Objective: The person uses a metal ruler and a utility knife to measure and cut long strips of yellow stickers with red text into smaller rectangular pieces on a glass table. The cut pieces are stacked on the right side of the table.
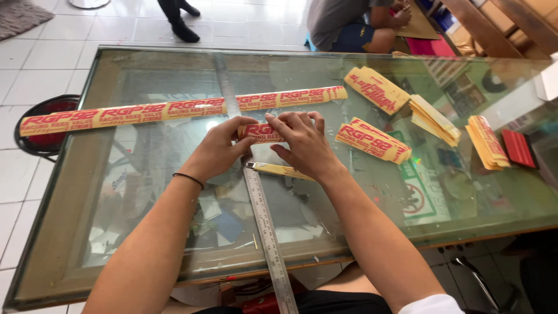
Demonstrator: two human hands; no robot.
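Where ruler crosses desk: steel ruler point(264, 224) runs near edge to far, on glass desk point(145, 244)
Cutter: yellow knife point(276, 170) just beside ruler, under right hand
Left hand point(218, 148): pinching small sticker piece point(260, 133)
Right hand point(303, 142): fingers pressed on same piece
Farther: long sticker strip point(174, 109); cut stacks point(372, 139) right

Long sticker strip point(180, 109) yellow with red lettering; beyond it, floor tiles point(40, 64) white; nearer, ruler point(261, 215) silver; wristband point(189, 179) black; squeegee point(518, 148) red.
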